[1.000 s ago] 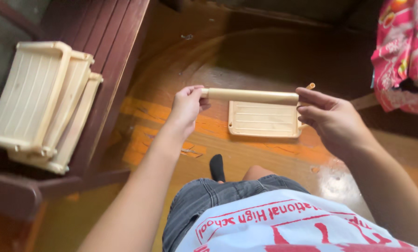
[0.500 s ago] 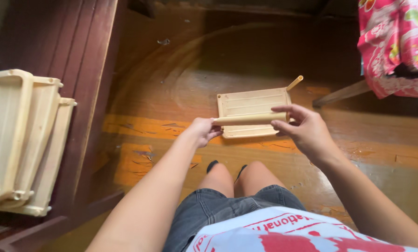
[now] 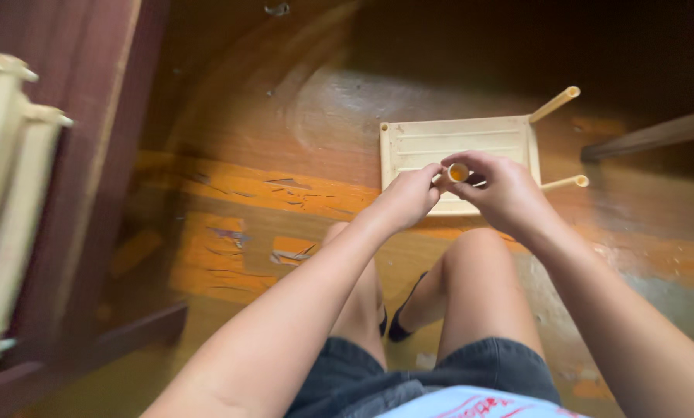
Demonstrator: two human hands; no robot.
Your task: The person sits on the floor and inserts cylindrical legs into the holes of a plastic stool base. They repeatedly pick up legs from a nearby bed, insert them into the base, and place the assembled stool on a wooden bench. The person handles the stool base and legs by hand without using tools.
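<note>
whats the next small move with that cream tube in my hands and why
Probably lower the tube toward a free corner of the shelf tray: both hands hold it end-on above the tray, where two legs already stick out.

One view only, camera on my head, facing steeply down over my lap to the wooden floor (image 3: 231, 232). My forearms come in from the bottom edge and meet at centre frame, close range: my left hand (image 3: 409, 197) and right hand (image 3: 505, 193) sit just above my bare knees (image 3: 471, 248). The cream plastic tray (image 3: 459, 143) lies on the floor beyond them, upper centre right. Dark wooden bench (image 3: 76, 116) runs down the left edge, stacked cream trays (image 3: 6, 193) cropped there. No second view to overlap.
</note>
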